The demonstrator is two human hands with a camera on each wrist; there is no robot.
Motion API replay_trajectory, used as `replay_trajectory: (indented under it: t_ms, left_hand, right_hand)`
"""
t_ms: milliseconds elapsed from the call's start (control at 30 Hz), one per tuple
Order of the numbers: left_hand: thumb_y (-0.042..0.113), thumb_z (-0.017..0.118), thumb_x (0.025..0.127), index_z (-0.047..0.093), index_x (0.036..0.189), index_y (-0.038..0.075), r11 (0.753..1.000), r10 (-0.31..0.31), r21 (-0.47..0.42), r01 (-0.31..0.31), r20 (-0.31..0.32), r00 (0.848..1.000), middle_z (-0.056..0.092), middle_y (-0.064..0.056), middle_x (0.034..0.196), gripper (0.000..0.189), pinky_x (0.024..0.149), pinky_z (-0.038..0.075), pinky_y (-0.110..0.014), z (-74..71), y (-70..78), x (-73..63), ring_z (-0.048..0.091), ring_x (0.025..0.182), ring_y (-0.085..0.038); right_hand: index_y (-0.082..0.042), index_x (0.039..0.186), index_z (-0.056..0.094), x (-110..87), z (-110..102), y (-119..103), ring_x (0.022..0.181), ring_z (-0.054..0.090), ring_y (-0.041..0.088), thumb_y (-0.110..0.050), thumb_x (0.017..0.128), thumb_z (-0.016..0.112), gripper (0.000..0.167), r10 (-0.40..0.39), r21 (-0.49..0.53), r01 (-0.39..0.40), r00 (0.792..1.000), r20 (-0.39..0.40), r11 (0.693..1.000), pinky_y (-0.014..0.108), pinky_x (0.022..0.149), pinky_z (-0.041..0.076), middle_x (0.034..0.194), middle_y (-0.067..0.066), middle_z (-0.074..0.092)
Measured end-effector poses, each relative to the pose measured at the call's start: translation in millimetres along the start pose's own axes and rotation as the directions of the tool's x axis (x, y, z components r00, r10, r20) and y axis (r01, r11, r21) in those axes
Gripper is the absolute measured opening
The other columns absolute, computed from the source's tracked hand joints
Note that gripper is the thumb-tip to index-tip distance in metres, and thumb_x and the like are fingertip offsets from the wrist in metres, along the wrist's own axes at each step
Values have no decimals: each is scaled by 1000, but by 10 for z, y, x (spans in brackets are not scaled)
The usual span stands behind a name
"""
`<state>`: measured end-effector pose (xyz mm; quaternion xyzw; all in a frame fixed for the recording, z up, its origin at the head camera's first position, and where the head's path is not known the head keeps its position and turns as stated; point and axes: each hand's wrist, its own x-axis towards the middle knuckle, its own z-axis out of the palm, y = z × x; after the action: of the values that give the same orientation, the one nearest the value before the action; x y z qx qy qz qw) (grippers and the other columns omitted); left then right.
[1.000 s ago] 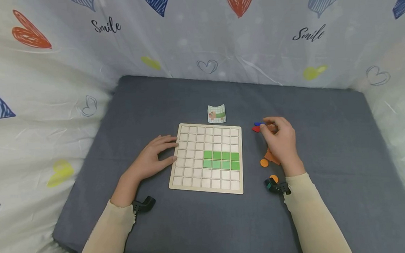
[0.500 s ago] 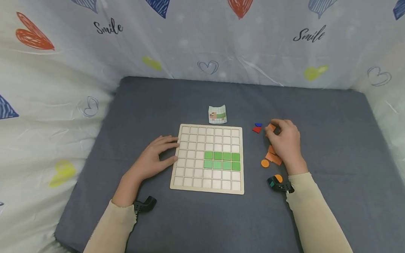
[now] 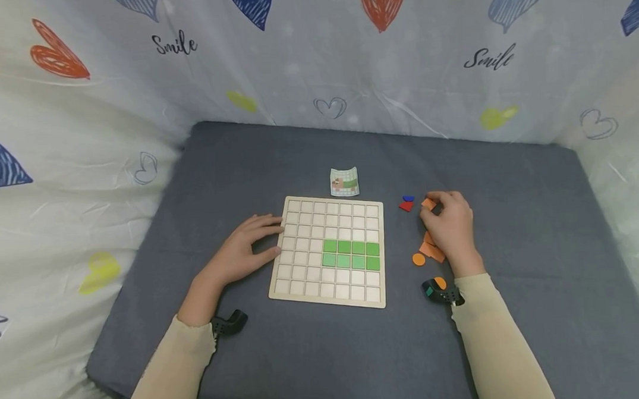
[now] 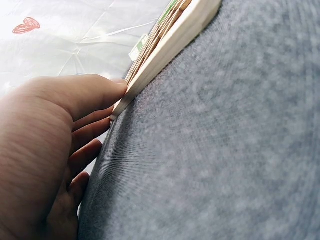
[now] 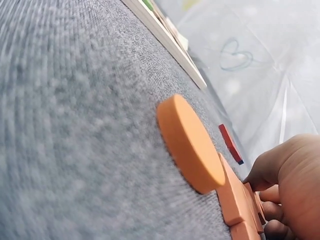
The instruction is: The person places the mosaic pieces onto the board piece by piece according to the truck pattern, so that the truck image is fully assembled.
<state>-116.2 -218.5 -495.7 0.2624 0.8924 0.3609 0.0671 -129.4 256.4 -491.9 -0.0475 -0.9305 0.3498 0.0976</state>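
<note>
A pale wooden grid board (image 3: 301, 274) lies flat on the table, with two rows of green square tiles (image 3: 351, 254) in its right half. My left hand (image 3: 240, 250) rests beside it, thumb and fingertips touching its left edge; the left wrist view shows the thumb (image 4: 102, 92) against the rim. To the right of the board, my right hand (image 3: 450, 229) pinches an orange tile (image 3: 428, 203) between thumb and index finger. Just below that hand lie more orange square tiles (image 3: 432, 252), partly covered by it. The right wrist view shows these orange tiles (image 5: 232, 200) close to the thumb.
A small picture card (image 3: 344, 182) lies behind the board. Red (image 3: 406, 206) and blue (image 3: 408, 198) pieces sit left of my right fingertips. One orange disc (image 3: 418, 259) lies near the tiles; another (image 3: 440, 283) is partly behind the wrist camera. A printed curtain (image 3: 324, 62) surrounds the table.
My right hand has shifted slightly right and toward me, uncovering the red and blue pieces and more of the orange tiles. My left hand keeps its place at the board.
</note>
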Motion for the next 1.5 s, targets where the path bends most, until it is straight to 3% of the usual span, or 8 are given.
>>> replay_trajectory:
  t_ms: [267, 600, 800, 933, 1100, 1267, 1500]
  left_hand:
    - [31, 81, 104, 68, 151, 14, 1000, -7, 9, 7, -2, 1000, 52, -5, 166, 52, 139, 18, -52, 4, 10, -1, 34, 161, -32]
    - [29, 81, 104, 68, 151, 13, 1000, 0, 2, 0, -2, 1000, 52, -7, 166, 52, 139, 18, -51, 4, 14, -4, 35, 161, -33]
    - [29, 81, 103, 68, 151, 12, 1000, -6, 1, 6, 1, 1000, 52, -8, 166, 52, 139, 18, -51, -3, 30, 3, 35, 161, -34]
    - [29, 81, 104, 68, 151, 12, 1000, -17, -1, 17, 6, 1000, 51, -8, 166, 52, 139, 18, -53, -10, 37, -2, 34, 162, -34]
    - [29, 81, 104, 68, 151, 12, 1000, -19, 2, 19, 4, 1000, 51, -8, 166, 52, 138, 19, -54, -11, 33, -5, 34, 162, -34]
    - [29, 81, 104, 68, 151, 12, 1000, -11, 1, 11, 1, 1000, 52, -8, 166, 52, 138, 19, -54, -10, 33, -4, 34, 161, -34]
    - [30, 81, 104, 68, 150, 12, 1000, -10, -1, 10, 0, 1000, 52, -8, 166, 51, 138, 19, -54, -11, 34, -9, 34, 161, -34]
  right_hand:
    - [5, 135, 70, -4, -24, -1, 108, 56, 42, -18, 103, 70, 40, 9, -13, -9, 1000, 3, 1000, 58, 92, 49, 121, 24, 62]
    - [4, 131, 73, 3, 4, 38, 108, 57, 42, -17, 100, 70, 38, -12, -12, 12, 1000, -5, 1000, 61, 99, 47, 118, 22, 65]
    - [0, 132, 75, -7, 25, -37, 94, 56, 31, -18, 103, 70, 35, -22, 74, 24, 999, -37, 997, 40, 76, 47, 116, 18, 66]
    - [-4, 129, 77, -28, 49, -134, 90, 52, 24, -20, 103, 71, 31, -30, 141, 35, 999, -42, 989, 33, 70, 43, 113, 13, 66]
    - [-8, 127, 77, -71, 77, -255, 90, 50, 22, -26, 104, 74, 29, -55, 183, 59, 998, -24, 981, 32, 67, 41, 109, 9, 64]
    - [-8, 123, 79, -115, 102, -371, 89, 52, 24, -21, 102, 78, 24, -114, 202, 117, 993, -29, 972, 32, 65, 41, 110, 9, 66]
    - [-8, 121, 80, -201, 163, -578, 94, 56, 25, -11, 99, 79, 22, -227, 240, 220, 974, 1, 945, 35, 77, 47, 114, 8, 70]
